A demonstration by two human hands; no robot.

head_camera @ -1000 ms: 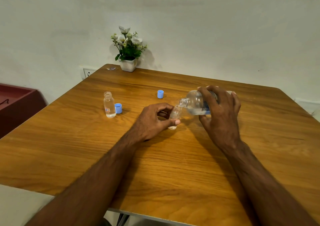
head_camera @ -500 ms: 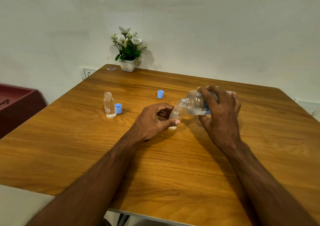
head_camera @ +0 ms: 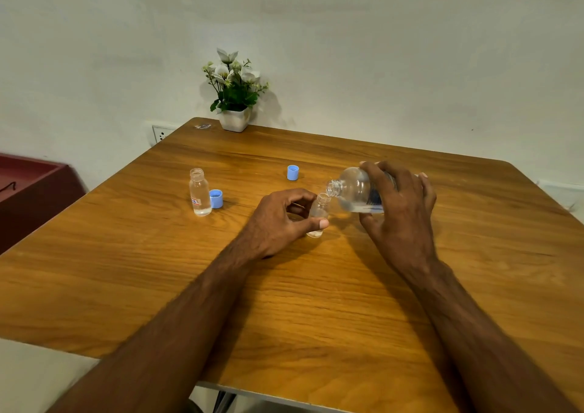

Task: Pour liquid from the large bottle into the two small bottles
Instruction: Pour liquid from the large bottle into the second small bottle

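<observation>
Two small bottles, uncapped, on the table (head_camera: 316,333). Far-left small bottle (head_camera: 200,192): upright, apparently filled, blue cap (head_camera: 216,198) just beside it; judged done. Second blue cap (head_camera: 293,172): lying apart, farther back. Left hand (head_camera: 281,220): thumb and fingers pinching the second small bottle (head_camera: 317,215), little liquid visible at its base; fill judged barely begun. Right hand (head_camera: 399,205): wrapped round the tipped large bottle (head_camera: 355,190), mouth just over that small neck.

Wooden table (head_camera: 316,302) — bottles, caps (blue), flowerpot (head_camera: 234,121)
</observation>
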